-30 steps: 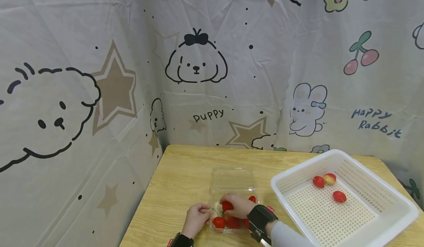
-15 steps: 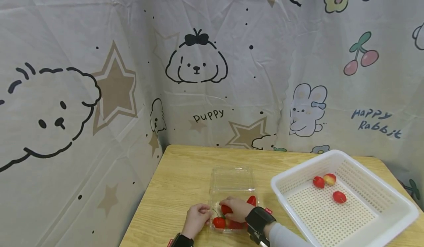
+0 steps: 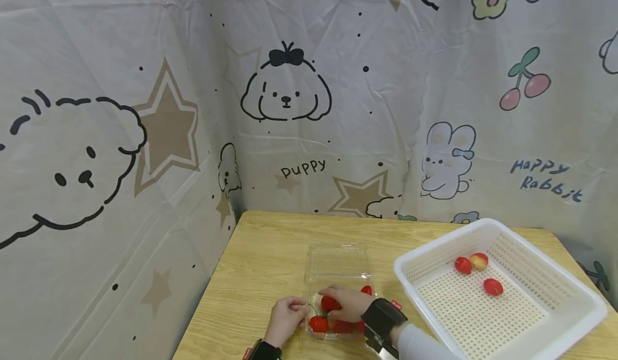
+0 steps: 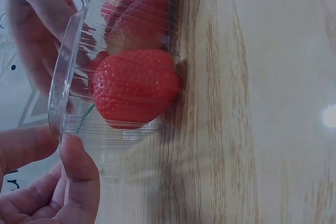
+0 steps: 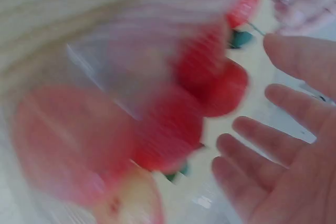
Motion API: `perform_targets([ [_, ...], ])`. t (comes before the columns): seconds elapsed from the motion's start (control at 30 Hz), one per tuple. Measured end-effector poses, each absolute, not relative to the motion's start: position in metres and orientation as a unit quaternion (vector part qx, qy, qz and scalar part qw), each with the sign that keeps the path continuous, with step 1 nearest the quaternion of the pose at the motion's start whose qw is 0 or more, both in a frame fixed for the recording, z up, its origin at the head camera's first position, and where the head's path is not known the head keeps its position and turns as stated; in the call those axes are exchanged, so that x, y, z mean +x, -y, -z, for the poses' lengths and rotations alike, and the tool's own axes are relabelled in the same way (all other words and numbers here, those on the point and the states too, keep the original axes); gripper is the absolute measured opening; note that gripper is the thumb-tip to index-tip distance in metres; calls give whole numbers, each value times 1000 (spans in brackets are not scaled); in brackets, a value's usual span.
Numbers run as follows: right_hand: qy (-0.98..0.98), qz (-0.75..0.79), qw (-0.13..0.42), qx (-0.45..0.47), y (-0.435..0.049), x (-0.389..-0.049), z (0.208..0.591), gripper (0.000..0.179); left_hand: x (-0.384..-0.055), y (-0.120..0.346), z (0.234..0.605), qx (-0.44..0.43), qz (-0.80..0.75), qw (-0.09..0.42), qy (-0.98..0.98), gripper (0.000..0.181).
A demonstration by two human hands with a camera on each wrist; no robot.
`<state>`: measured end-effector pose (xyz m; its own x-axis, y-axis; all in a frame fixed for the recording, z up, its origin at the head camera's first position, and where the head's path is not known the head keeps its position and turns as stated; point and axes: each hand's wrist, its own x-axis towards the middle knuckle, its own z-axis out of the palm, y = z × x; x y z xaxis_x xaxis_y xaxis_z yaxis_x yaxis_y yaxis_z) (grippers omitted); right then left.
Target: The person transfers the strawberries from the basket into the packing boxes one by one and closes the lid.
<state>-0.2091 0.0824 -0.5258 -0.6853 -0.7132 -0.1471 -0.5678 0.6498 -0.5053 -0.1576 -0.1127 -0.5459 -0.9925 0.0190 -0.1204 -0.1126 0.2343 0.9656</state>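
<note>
The work looks partway: a strawberry (image 4: 136, 90) and other fruits (image 3: 366, 290) in the clear clamshell (image 3: 339, 262), left hand (image 3: 285, 320) pinching its left rim, empty right hand (image 3: 348, 302) loosely spread above, three fruits (image 3: 463, 265) in the right-side white basket (image 3: 458, 303).

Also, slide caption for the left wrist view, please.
Left hand pinches the rim of a clear plastic container with a strawberry inside, on a wood-grain table.

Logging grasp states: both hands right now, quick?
Left hand: closed, pinching the clear container by its rim.
Right hand: open, fingers apart beside a red fruit; no grip visible.
</note>
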Motion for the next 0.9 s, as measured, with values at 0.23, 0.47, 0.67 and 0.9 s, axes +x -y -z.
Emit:
perform_targets([
  [0.23, -894, 226, 131, -364, -104, -207, 477, 54, -156, 113, 544, -31, -616, 56, -785, 20],
  [0.47, -909, 237, -3, -344, -149, -217, 435, 57, -156, 113, 543, -29, -615, 55, -786, 21],
  [0.67, -925, 229, -149, -265, -197, -230, 417, 61, -157, 112, 542, -31, -615, 53, -786, 20],
  [0.9, -922, 248, -236, -180, -249, -237, 419, 60, -156, 113, 543, -26, -611, 51, -790, 19],
])
